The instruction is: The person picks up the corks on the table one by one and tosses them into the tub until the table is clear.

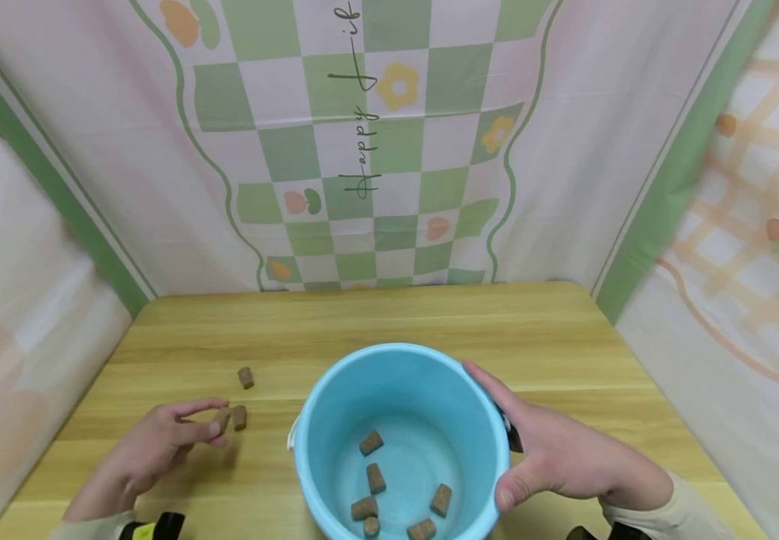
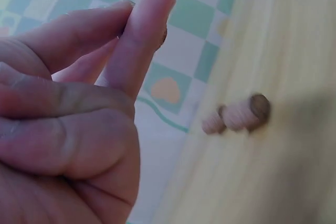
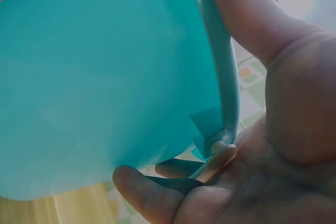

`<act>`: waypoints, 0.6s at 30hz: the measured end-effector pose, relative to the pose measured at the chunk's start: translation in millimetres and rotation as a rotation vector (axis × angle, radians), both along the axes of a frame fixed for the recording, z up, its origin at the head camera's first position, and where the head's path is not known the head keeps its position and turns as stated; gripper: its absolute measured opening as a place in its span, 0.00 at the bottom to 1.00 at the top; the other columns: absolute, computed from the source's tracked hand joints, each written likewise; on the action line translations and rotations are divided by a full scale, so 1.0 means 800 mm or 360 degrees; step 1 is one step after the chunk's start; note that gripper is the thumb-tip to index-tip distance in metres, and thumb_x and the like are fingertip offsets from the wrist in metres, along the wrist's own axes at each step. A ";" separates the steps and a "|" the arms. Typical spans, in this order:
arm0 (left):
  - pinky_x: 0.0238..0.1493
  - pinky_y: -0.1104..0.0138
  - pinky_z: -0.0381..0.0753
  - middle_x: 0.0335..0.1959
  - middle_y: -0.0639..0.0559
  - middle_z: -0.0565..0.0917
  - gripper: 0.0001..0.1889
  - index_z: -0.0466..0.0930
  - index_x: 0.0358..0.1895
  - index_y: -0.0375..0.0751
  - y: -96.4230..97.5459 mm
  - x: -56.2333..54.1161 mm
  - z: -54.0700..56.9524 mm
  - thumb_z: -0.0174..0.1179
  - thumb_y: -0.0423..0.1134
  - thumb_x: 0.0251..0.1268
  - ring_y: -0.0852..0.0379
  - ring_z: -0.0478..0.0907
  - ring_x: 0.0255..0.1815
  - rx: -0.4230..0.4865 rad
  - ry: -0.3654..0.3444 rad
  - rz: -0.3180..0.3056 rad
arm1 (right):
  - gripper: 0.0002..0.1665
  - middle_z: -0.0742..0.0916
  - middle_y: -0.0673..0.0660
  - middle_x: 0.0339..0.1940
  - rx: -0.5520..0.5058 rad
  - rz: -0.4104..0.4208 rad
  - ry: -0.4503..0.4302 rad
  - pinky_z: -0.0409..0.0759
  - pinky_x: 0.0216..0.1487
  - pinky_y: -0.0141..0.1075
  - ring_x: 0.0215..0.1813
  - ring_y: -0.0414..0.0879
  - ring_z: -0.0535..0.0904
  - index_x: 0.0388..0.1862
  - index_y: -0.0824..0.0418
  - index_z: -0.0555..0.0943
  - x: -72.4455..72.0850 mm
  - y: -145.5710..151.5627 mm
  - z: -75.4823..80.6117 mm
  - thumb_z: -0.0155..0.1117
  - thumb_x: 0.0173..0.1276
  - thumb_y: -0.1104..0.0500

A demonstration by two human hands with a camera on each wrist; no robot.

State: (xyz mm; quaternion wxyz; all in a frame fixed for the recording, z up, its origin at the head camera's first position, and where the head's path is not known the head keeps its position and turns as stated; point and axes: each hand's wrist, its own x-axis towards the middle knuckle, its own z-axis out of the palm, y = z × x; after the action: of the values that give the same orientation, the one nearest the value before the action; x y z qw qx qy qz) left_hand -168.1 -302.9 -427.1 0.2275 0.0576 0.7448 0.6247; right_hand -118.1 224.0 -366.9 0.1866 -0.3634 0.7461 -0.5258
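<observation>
My left hand pinches a small brown cork between thumb and fingertips, raised over the table in the left wrist view, where fingers mostly hide it. Just beside it on the wood lies another cork, with one more cork a little farther back. A light blue bucket stands upright to the right. Several corks lie scattered on its bottom. My right hand holds the bucket's right side, thumb at the rim, other fingers around the outside by the white handle.
The wooden table ends at the back against a green-and-white checked cloth. Printed cloth also hangs at the left and right sides. The bucket's handle end sticks out at its left.
</observation>
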 end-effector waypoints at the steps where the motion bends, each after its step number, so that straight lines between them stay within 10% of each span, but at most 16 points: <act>1: 0.14 0.74 0.58 0.38 0.31 0.85 0.28 0.67 0.69 0.27 0.004 -0.002 0.004 0.62 0.35 0.70 0.69 0.56 0.11 -0.0004 0.0017 0.0005 | 0.73 0.66 0.67 0.73 0.0006 -0.0005 0.0005 0.74 0.60 0.39 0.64 0.60 0.73 0.83 0.47 0.32 0.000 0.000 0.000 0.79 0.58 0.49; 18: 0.15 0.76 0.59 0.38 0.34 0.86 0.28 0.72 0.67 0.33 0.068 -0.028 0.061 0.66 0.40 0.67 0.68 0.56 0.12 -0.0021 0.0162 -0.0073 | 0.73 0.66 0.67 0.74 0.0015 -0.0008 0.0002 0.74 0.61 0.39 0.65 0.60 0.73 0.83 0.48 0.33 0.001 -0.001 0.002 0.79 0.58 0.49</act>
State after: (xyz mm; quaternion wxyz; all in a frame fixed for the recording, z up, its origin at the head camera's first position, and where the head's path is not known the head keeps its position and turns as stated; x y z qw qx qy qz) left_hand -190.5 -248.1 -378.7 0.2039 0.1050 0.7579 0.6107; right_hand -117.6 223.4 -365.7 0.1865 -0.3610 0.7497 -0.5223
